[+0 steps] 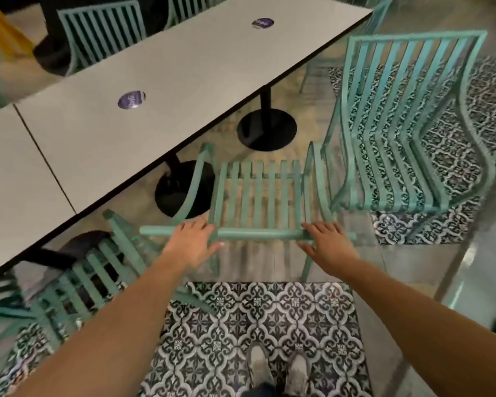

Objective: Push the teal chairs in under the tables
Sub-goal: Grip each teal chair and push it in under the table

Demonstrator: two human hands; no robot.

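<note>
From the head camera, the middle teal chair (258,196) sits dead ahead at 12 o'clock from the person, its seat slats running away toward the grey table (161,78). The top rail (255,234) of its backrest lies crosswise, from 9 to 3 o'clock, square to the direction of a push. Both hands rest on that rail. The left hand (191,242) lies near the rail's 9 o'clock end with fingers laid over the top and fairly straight, not visibly wrapped round it. The right hand (328,243) lies near the 3 o'clock end in much the same way, fingers spread over the bar. Whether either thumb hooks under the rail I cannot tell. The hands are about equally near, one to each side of centre, so neither arm leads.

The chair's front edge is well short of the table edge, with the black pedestal base (184,187) at about 11 o'clock from the seat and a second base (267,130) near 12 o'clock. The push, I judge, has to go toward 11 o'clock, since the table edge runs on a slant across the view.

Another teal chair (407,124) stands at 2 o'clock, pulled out and turned partly away. A third chair (92,270) at 8 o'clock is tucked partly under the table.

No containers are in view; the tabletop carries only two round purple stickers (131,99).
</note>
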